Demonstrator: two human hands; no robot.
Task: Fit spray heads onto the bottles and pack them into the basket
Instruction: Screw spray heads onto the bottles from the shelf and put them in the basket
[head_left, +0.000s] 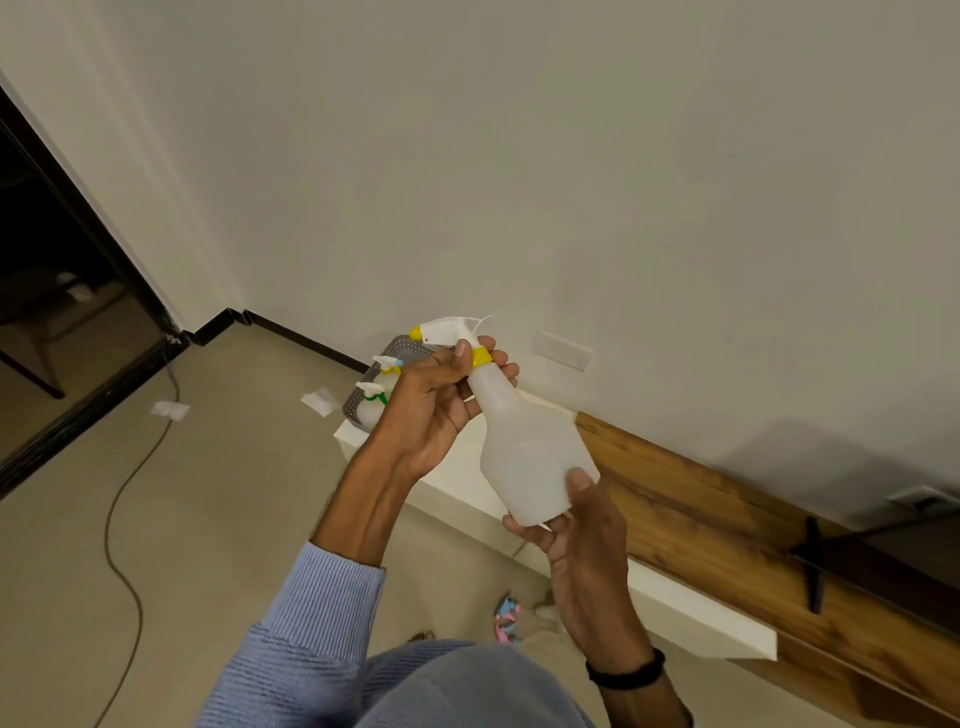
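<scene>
I hold a translucent white bottle (530, 447) tilted in the air above a white shelf. My right hand (582, 525) grips its base from below. My left hand (441, 400) is closed around its neck at the yellow collar of a white spray head (447, 330) with a yellow nozzle, which sits on the bottle's top. Behind my left hand a grey perforated basket (402, 347) stands at the shelf's far end. Two bottles stand in it, one with a yellow-collared head (387, 366), one with a green-collared head (371, 392).
The white shelf (675, 597) runs along the wall with a wooden panel (701, 499) behind it. A cable (124, 499) trails over the floor at left, near paper scraps (169, 409). A dark doorway (52, 270) lies far left. A black bracket (815, 566) sits at right.
</scene>
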